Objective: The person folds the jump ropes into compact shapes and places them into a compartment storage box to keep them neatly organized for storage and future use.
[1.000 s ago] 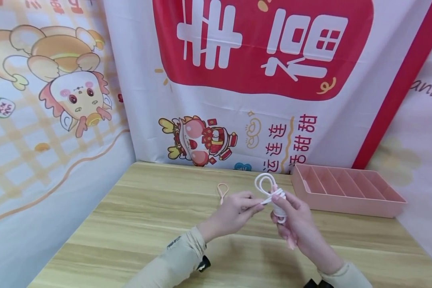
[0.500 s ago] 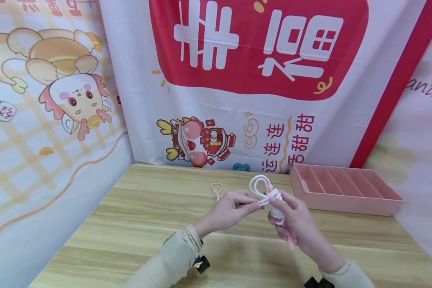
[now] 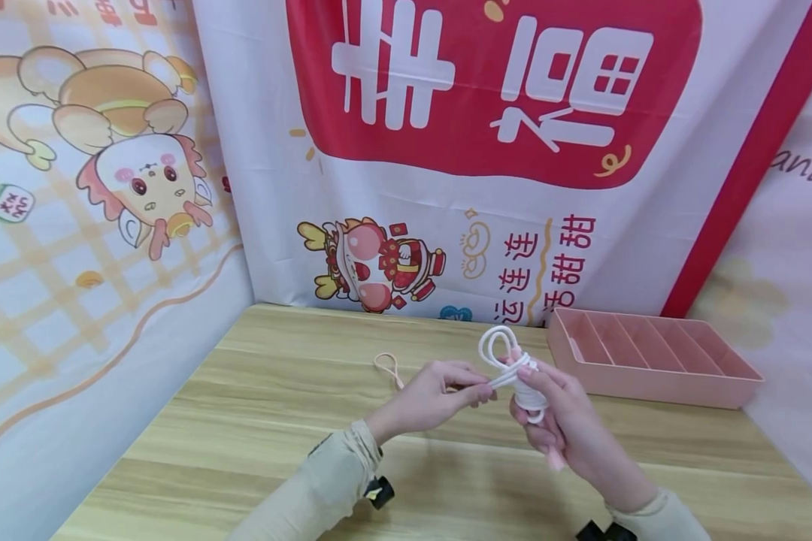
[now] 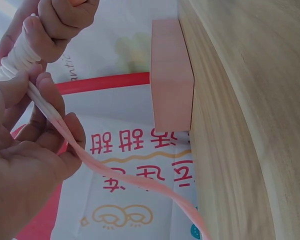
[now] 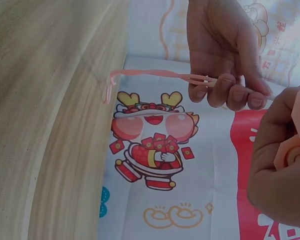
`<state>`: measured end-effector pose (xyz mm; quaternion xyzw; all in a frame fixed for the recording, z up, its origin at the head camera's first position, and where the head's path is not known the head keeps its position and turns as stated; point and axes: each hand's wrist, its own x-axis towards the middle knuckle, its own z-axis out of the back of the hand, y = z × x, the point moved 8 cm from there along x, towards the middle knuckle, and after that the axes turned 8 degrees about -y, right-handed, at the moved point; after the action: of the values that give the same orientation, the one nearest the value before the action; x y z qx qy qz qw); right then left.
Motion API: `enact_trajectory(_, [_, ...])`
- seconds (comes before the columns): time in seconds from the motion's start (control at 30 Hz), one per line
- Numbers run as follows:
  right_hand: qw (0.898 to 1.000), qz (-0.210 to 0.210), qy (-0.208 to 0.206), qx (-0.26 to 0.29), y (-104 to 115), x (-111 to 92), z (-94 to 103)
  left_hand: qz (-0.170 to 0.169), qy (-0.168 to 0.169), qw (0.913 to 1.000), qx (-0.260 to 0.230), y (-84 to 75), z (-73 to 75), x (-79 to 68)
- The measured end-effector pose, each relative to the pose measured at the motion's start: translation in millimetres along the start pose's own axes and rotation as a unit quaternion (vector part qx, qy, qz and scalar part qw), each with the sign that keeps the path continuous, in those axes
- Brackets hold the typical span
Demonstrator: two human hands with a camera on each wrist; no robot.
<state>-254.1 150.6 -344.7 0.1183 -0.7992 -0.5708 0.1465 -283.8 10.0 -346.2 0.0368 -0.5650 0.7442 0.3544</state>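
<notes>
A white skipping rope (image 3: pixel 529 398) is wound in tight turns round its pink handles (image 3: pixel 555 458), with white loops standing out at the top. My right hand (image 3: pixel 575 424) grips this bundle, thumb over the turns. Two octagonal handle ends (image 5: pixel 291 152) show beside the right hand in its wrist view. My left hand (image 3: pixel 422 402) pinches the doubled rope a little left of the bundle. Beyond its fingers, the white strands run into a pink length (image 4: pixel 122 176) that hangs free in the left wrist view. A pink loop (image 3: pixel 387 367) ends it, seen behind the left hand.
A pink box (image 3: pixel 663 383) with several narrow compartments stands at the back right of the wooden table (image 3: pixel 277 398). Printed cloths (image 3: pixel 257 188) hang behind and to the left.
The free pink loop has swung to the left behind my left hand. Both hands keep their holds on the rope, and the bundle tilts slightly.
</notes>
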Motion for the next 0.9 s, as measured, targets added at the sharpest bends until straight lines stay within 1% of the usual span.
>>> enact_trajectory(0.13, [0.999, 0.021, 0.045, 0.014, 4.0, -0.6, -5.5, -0.001, 0.007, 1.0, -0.005, -0.4, -0.9, -0.1])
enact_trajectory(0.27, [0.997, 0.035, 0.071, 0.027, 6.5, -2.1, -8.1, 0.003, 0.012, 0.9999, 0.003, 2.3, -1.7, -0.4])
enact_trajectory(0.43, [0.996, 0.032, 0.077, 0.032, 7.4, -2.8, -9.7, 0.01, 0.014, 0.9998, 0.011, 5.6, -1.5, -0.9])
enact_trajectory(0.6, [0.996, 0.029, 0.074, 0.04, 7.6, -2.5, -8.4, 0.012, 0.015, 0.9997, 0.017, 5.1, -1.1, -0.9])
enact_trajectory(0.9, [0.994, 0.032, 0.088, 0.056, 8.7, -2.5, -8.2, -0.003, 0.018, 0.9994, 0.029, 3.4, -1.0, -0.5])
